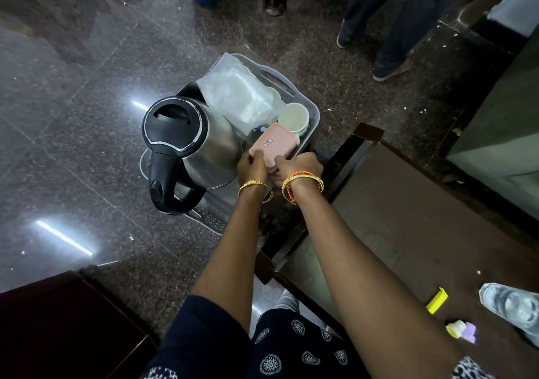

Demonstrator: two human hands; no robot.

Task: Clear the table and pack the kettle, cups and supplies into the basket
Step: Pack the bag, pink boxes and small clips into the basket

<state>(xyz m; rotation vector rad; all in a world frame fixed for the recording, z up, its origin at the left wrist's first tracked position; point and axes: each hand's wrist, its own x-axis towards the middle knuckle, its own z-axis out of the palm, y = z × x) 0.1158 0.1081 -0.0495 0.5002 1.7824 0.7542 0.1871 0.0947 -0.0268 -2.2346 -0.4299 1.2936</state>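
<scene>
I see the pale pink rectangular plastic box with a small red-bordered sticker on its lid sitting in the near corner of the grey perforated plastic basket, which stands on the dark speckled stone floor beside the table. My left hand has its grip pinched on the box's near-left corner, thumb on the lid. My right hand holds the near-right edge, though its fingers curl out of my sight under the box, so how far they wrap I cannot tell.

Just left of the box stands the stainless steel electric kettle with black lid and handle; it hides the basket's left wall and overhangs the near rim. Behind the box a white ceramic cup sits upright against the right wall, and a clear plastic bag of something whitish leans at the back; its contents are hard to make out. A blue-and-white item between bag and box is mostly covered.

The dark brown wooden table lies to my right. At its near edge are a yellow plastic clip, a small yellow-and-lilac object, and a clear plastic bottle cut off by the frame.
</scene>
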